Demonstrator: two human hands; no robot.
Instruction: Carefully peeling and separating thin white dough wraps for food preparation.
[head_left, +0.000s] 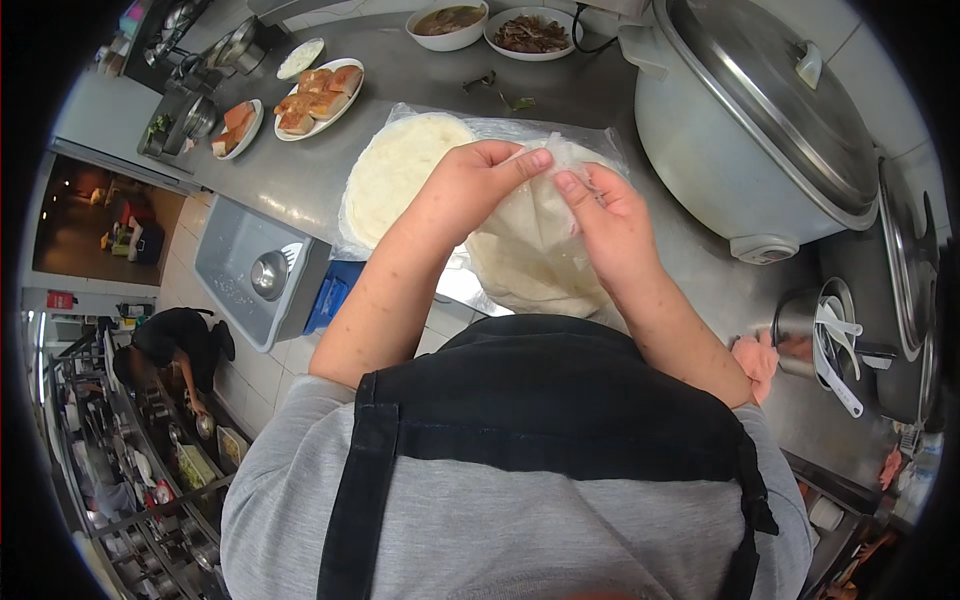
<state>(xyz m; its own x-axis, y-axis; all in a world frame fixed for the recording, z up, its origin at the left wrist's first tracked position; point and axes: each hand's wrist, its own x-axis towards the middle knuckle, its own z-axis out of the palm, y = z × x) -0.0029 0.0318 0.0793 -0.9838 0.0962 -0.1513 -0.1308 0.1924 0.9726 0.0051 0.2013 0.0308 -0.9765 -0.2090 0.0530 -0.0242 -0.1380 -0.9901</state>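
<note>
Pinched between the fingers and thumb of my left hand (491, 180) is the upper edge of a thin, whitish translucent sheet (536, 202). My right hand (604, 214) grips the same sheet a little to the right, near its frayed edge. Whether the sheet is cloth, paper or a food wrapper I cannot tell. Below it lies a pale round flatbread or dough sheet (532, 277), partly covered. To the left, a stack of pale round dough sheets (405, 169) rests on clear plastic film (607, 142) on the steel counter.
A large rice cooker (750, 142) stands at right, near a utensil container (832, 300) and pink cloth (754, 364). Bread plates (356, 86) and food bowls (461, 36) sit at the back. A grey tub (259, 270) is left, below counter level. Another person (172, 345) bends at lower left.
</note>
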